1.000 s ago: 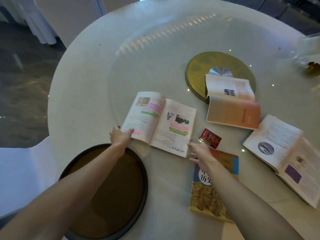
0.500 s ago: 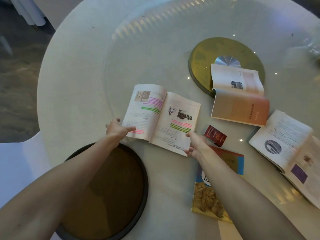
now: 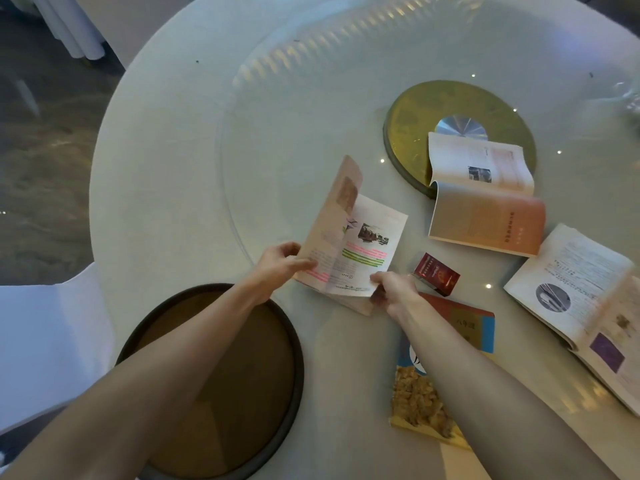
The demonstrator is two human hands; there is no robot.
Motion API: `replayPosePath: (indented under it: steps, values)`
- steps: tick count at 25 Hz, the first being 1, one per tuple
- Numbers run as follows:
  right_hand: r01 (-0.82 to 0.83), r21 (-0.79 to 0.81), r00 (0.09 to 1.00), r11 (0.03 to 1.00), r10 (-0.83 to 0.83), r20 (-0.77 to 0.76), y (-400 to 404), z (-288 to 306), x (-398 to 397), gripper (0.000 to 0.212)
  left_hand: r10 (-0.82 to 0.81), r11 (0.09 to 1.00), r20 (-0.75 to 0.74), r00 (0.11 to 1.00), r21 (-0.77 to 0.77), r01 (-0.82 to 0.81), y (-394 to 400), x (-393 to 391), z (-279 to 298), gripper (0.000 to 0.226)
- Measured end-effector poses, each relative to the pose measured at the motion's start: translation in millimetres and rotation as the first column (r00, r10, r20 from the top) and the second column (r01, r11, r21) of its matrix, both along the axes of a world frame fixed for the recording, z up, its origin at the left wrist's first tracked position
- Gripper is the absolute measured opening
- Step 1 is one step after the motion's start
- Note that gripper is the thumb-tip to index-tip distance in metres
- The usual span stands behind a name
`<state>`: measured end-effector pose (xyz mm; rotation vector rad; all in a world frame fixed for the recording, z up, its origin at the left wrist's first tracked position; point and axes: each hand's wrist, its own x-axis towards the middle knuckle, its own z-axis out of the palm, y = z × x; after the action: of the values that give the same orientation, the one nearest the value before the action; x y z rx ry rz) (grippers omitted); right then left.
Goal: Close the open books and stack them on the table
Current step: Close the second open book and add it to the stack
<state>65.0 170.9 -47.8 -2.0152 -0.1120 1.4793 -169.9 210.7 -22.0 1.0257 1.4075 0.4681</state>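
Observation:
A highlighted textbook lies half folded in front of me, its left half raised steeply. My left hand grips that raised left half at its lower edge. My right hand holds the book's lower right corner. A second open book with an orange cover rests partly on a gold disc. A third open book lies at the right edge. A closed book with a blue and yellow cover lies under my right forearm.
A dark round tray sits at the near left under my left forearm. A small red box stands beside my right hand. The gold disc sits in the middle of the round white table. A white chair is at the left.
The textbook lay flat and open before. My left hand has lifted its left half up and over toward the right, while my right hand has taken hold of the lower right corner.

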Motion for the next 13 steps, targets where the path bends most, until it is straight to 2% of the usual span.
replayPosePath:
  steps: [2, 4, 6, 8, 10, 13]
  values:
    - [-0.012, 0.057, 0.997, 0.998, 0.016, -0.072, -1.1, 6.5, -0.2, 0.014, -0.001, 1.0, 0.034, 0.999, 0.024, 0.001, -0.4, 15.5, 13.3, 0.009]
    - [-0.064, 0.122, 0.989, 0.991, 0.079, -0.122, -5.0, 15.4, 0.0, 0.021, -0.058, 0.994, -0.033, 0.998, 0.088, 0.061, -4.2, 32.3, 25.8, 0.007]
    - [-0.174, 0.157, 0.98, 0.972, 0.186, -0.07, -11.8, 18.5, 0.3, 0.025, -0.154, 0.97, -0.139, 0.978, 0.167, 0.176, -14.3, 46.4, 30.3, 0.005]
    - [-0.227, 0.154, 0.973, 0.962, 0.231, -0.005, -21.5, 18.7, -0.4, 0.022, -0.232, 0.943, -0.17, 0.958, 0.204, 0.264, -29.9, 55.7, 26.0, 0.012]
    - [-0.168, 0.178, 0.978, 0.97, 0.186, -0.093, -35.7, 14.3, -2.2, 0.018, -0.339, 0.911, -0.164, 0.926, 0.187, 0.367, -46.9, 59.0, 13.8, 0.022]
    - [-0.047, 0.162, 0.963, 0.986, 0.088, -0.254, -59.2, 5.3, -4.0, 0.022, -0.508, 0.833, -0.244, 0.826, 0.104, 0.543, -66.8, 54.5, -10.6, 0.039]
